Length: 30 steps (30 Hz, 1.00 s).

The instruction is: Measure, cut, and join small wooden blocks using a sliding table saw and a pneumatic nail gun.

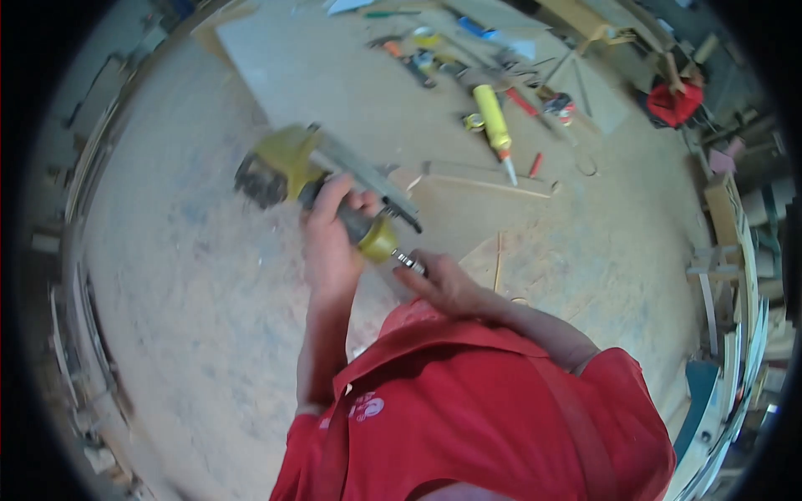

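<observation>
A yellow and black nail gun [288, 159] is held up over the worktable, slightly blurred, its grey magazine slanting down to the right. My left hand [328, 238] is closed around its dark handle. At the yellow end of that handle, a ribbed metal air fitting [405, 260] sticks out, and my right hand [449, 284] closes its fingers on it. Whether a hose joins the fitting inside my right hand cannot be seen. Beyond the tool, a thin wooden strip [489, 179] lies on the table.
Farther back on the dusty table [175, 275] lie a yellow cartridge [491, 117] with a white nozzle, an orange-handled hammer [401, 58], a small tape measure [474, 123] and a short red stick [535, 164]. A pale sheet [317, 67] lies at the back left. Timber lines the right side.
</observation>
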Tool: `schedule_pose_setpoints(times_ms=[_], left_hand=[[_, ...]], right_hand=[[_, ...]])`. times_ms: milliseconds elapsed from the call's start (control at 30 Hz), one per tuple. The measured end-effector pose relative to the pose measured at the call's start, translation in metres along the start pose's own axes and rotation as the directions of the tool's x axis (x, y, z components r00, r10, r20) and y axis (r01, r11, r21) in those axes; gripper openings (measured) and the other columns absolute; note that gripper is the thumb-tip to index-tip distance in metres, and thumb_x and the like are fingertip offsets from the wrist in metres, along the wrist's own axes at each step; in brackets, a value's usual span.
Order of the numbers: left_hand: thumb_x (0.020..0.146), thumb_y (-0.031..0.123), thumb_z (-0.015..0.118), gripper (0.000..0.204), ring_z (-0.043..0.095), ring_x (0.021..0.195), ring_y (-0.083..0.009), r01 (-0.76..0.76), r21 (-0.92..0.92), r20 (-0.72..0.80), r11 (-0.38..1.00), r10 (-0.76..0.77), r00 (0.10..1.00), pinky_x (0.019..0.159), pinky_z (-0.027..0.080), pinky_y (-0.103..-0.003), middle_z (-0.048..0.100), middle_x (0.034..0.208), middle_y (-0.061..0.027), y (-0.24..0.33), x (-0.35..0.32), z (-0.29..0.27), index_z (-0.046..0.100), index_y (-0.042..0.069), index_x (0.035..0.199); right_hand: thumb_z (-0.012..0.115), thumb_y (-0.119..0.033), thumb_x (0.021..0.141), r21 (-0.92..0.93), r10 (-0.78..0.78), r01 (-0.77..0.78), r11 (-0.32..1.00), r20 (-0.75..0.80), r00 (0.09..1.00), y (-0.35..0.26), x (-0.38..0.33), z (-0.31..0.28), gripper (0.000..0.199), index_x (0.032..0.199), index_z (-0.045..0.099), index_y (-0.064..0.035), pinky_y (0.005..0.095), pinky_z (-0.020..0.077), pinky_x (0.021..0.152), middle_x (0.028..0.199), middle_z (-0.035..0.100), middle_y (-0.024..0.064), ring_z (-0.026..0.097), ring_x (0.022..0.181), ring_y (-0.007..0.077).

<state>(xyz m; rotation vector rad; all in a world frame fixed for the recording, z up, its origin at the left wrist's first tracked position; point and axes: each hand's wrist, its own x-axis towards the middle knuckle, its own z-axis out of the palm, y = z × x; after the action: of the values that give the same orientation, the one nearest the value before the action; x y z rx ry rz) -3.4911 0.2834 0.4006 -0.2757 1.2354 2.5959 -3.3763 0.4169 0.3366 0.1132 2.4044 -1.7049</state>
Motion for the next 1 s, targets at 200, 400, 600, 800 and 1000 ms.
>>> schedule_pose_setpoints(times_ms=[200,400,600,800,1000], left_hand=[[0.086,0.015,0.067,0.016,0.058,0.070,-0.0172,0.042,0.083,-0.017,0.996,-0.040,0.999,0.067,0.048,-0.030,0.051,0.072,-0.0025,-0.009,0.004,0.014,0.056,0.006,0.080],[0.085,0.014,0.065,0.013,0.056,0.066,-0.0173,0.098,0.174,-0.021,0.980,-0.096,0.995,0.064,0.046,-0.031,0.051,0.070,-0.0020,-0.031,0.019,0.035,0.057,0.006,0.079],[0.083,0.013,0.065,0.012,0.055,0.066,-0.0172,0.132,0.306,0.048,0.943,-0.154,0.987,0.062,0.044,-0.031,0.050,0.069,-0.0026,-0.053,0.051,0.047,0.058,0.004,0.079],[0.082,0.014,0.066,0.012,0.057,0.068,-0.0178,0.220,0.187,-0.091,0.957,-0.207,0.974,0.063,0.045,-0.031,0.053,0.070,-0.0035,-0.059,0.062,0.051,0.060,0.003,0.083],[0.089,0.018,0.063,0.022,0.064,0.091,-0.0194,0.343,0.432,-0.170,0.834,-0.298,0.939,0.082,0.048,-0.031,0.067,0.094,-0.0089,-0.116,0.049,0.027,0.063,0.000,0.101]], right_hand=[[0.058,-0.033,0.098,0.122,-0.019,0.015,0.992,0.037,0.999,0.009,-0.002,-0.004,0.036,0.087,0.054,0.0015,0.0346,0.0365,0.055,0.063,0.043,0.0068,0.040,0.062,0.0133],[0.059,-0.036,0.097,0.181,-0.057,0.058,0.982,-0.013,0.998,0.023,0.002,-0.021,0.041,0.084,0.057,0.0030,0.0351,0.0410,0.052,0.060,0.054,0.0081,0.051,0.056,0.0152],[0.057,-0.040,0.097,0.396,0.105,-0.159,0.904,0.153,0.983,0.033,0.028,-0.033,0.045,0.077,0.054,0.0003,0.0317,0.0352,0.052,0.064,0.048,0.0004,0.043,0.060,0.0091],[0.055,-0.053,0.095,0.476,0.110,-0.456,0.751,0.592,0.799,0.022,0.046,-0.094,0.054,0.080,0.059,-0.0005,0.0323,0.0424,0.051,0.066,0.055,0.0014,0.053,0.057,0.0132],[0.070,-0.049,0.084,-0.165,-0.051,0.068,0.984,0.110,0.993,0.053,0.056,-0.143,0.054,0.093,0.063,0.0039,0.0407,0.0498,0.066,0.075,0.065,0.0169,0.065,0.071,0.0322]])
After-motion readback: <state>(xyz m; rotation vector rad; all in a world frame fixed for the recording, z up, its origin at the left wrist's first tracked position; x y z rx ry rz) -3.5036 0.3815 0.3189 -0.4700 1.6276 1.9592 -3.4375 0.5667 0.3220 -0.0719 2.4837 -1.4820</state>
